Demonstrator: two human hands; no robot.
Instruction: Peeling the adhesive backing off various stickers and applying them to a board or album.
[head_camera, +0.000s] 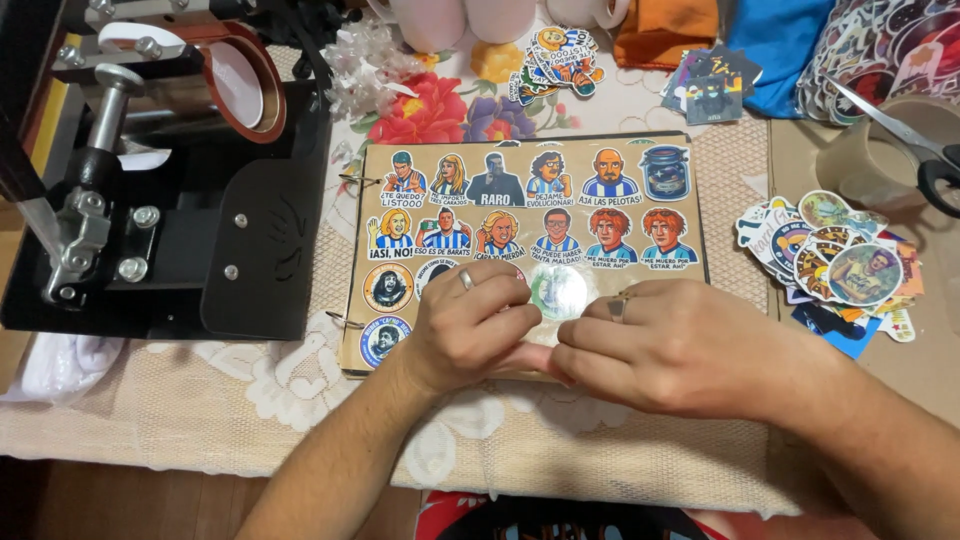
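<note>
Brown card forms the sticker board (690, 200), which is laid flat on the lace cloth (200, 400) with its long axis running left to right, rows of stickers facing the camera. A round sticker (557, 292) is seen on the lower row, just beyond the fingertips and between the two hands. The left hand (470, 325) is curled, fingers pinched at the board's lower edge; the right hand (680, 345) is bent likewise, fingertips meeting the left's. What is pinched cannot be told. Both lie equally near the round sticker. A loose sticker pile (840, 260) is left to the right, a press (150, 170) to the left.
</note>
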